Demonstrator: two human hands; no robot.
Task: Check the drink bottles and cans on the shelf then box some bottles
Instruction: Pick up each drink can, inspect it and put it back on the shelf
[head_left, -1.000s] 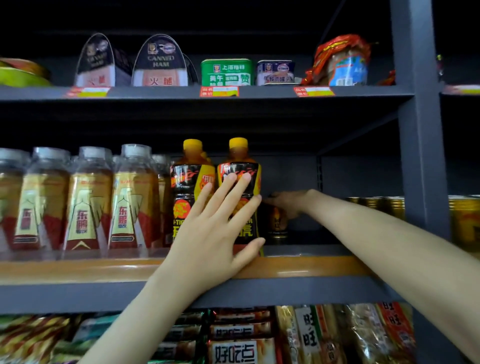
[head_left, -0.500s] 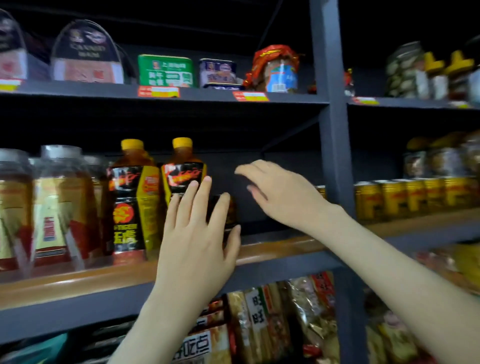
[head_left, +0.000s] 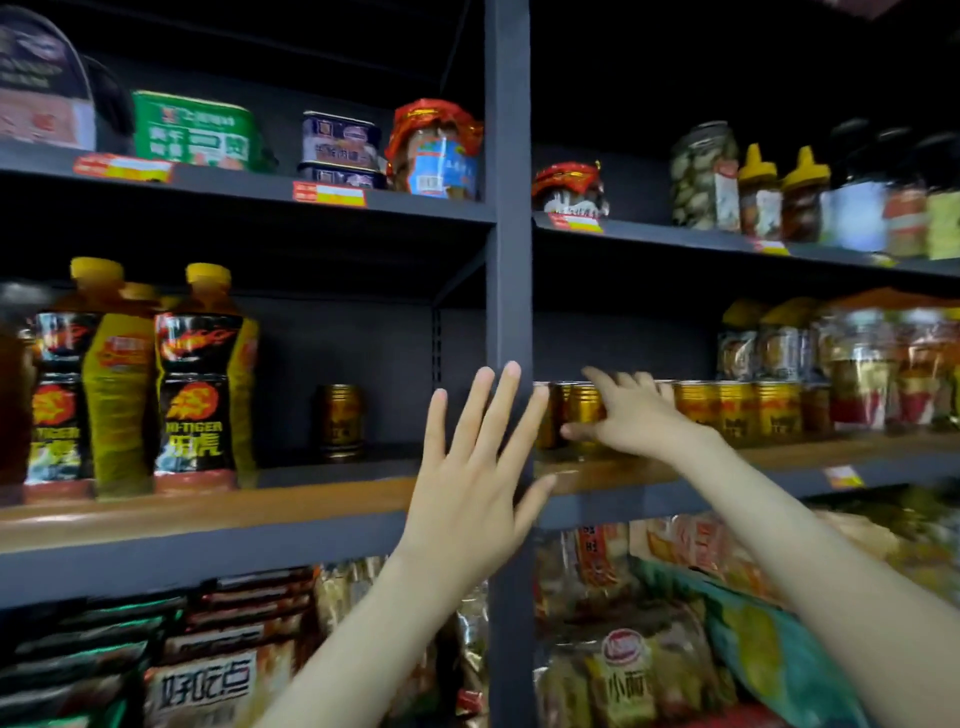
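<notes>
I see my left hand (head_left: 470, 499) at the frame's centre, fingers (head_left: 485, 410) spread flat and empty in front of the grey shelf post (head_left: 508, 208). My right hand (head_left: 631, 415), just right of the post, lies against the row of gold cans (head_left: 727, 410), fingers loosely open; whether it grips one I cannot tell. Blur allows perhaps six cans there. One lone gold can (head_left: 340, 421) stands left of the post. At far left two yellow-capped Hi-Tiger bottles (head_left: 200, 379) front the wooden shelf (head_left: 208, 506).
</notes>
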